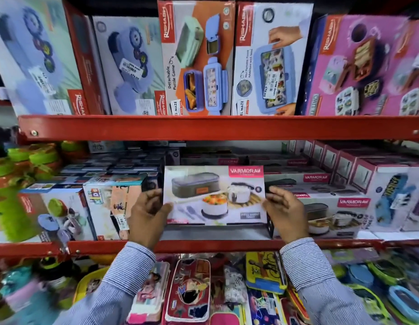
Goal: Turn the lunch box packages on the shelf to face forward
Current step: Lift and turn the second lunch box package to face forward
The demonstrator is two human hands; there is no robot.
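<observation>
A white Varmora lunch box package (214,195) stands on the middle shelf with its printed front toward me. My left hand (148,215) grips its left edge and my right hand (285,212) grips its right edge. A second Varmora package (332,216) stands just to the right, partly hidden behind my right hand. To the left stand a peach-coloured package (114,205) and a package showing a green lid (58,212).
A red shelf rail (203,126) runs above, carrying several Rishabh lunch box packages (196,59). The lower red rail (215,245) passes under my wrists. Green containers (21,165) sit far left, pencil pouches (189,292) lie below, and more boxes (344,165) stack behind.
</observation>
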